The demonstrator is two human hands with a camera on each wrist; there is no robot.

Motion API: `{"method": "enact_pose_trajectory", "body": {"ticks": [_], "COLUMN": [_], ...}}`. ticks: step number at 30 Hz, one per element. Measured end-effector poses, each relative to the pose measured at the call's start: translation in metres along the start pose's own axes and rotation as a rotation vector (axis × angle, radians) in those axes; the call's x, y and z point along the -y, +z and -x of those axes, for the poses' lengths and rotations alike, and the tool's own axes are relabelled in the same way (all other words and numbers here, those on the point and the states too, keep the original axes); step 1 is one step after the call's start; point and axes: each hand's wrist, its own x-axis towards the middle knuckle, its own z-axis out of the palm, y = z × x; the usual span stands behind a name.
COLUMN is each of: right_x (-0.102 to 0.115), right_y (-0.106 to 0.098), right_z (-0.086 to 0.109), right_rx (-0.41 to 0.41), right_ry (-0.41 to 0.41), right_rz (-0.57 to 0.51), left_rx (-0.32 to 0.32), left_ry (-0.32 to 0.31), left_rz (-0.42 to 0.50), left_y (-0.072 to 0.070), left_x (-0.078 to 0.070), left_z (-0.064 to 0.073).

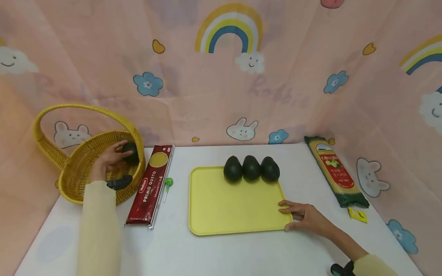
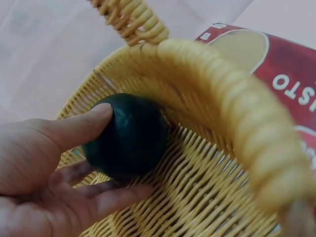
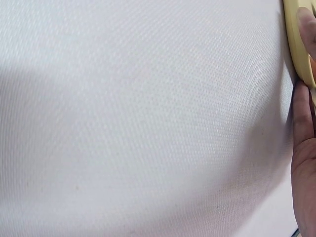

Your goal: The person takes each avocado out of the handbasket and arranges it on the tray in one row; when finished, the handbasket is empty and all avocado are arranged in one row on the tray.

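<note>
Inside the yellow wicker basket [image 1: 74, 184], my left hand [image 1: 108, 158] holds a dark avocado [image 1: 130, 153] near the right wall. In the left wrist view, the thumb lies on top of this avocado [image 2: 131, 140], with fingers curled beneath it. Three more dark avocados [image 1: 251, 168] stand in a row at the back right edge of a yellow tray [image 1: 235, 207]. My right hand [image 1: 309, 219] grips the tray's front right corner, fingers over the rim and thumb at the corner. Only part of that hand [image 3: 305, 163] shows in the right wrist view.
A red spaghetti pack [image 1: 150, 188] lies beside the basket, with a green lollipop [image 1: 168, 182] to its right. At the table's right side are a green-and-gold pasta pack [image 1: 336, 170] and a small yellow packet [image 1: 357, 215]. The basket's tall handle [image 1: 86, 108] arches over its opening.
</note>
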Motion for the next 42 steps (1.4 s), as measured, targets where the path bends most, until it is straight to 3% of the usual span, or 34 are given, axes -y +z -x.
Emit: {"method": "enact_pose_trajectory", "body": {"ticks": [8,17,27,35,42], "right_x": [0.001,0.001,0.003,0.003,0.004], "right_y": [0.005,0.002,0.001,0.001,0.0], "right_z": [0.001,0.002,0.001,0.0,0.0], "right_rx": [0.009,0.01,0.007,0.013,0.011], "right_ry": [0.012,-0.027,-0.034,-0.028,-0.033], "right_rz": [-0.038,-0.049,-0.001,-0.014,-0.026], "left_rx": [-0.04,0.042,-0.005,-0.053,-0.092], "left_ry": [-0.023,-0.032,-0.07,-0.058,-0.068], "left_rz": [0.043,0.014,-0.026,-0.063,0.019], "left_y": [0.004,0.002,0.004,0.007,0.007], "left_x": [0.003,-0.001,-0.001,-0.001,0.002], "left_z": [0.004,0.006,0.008,0.01,0.014]}}
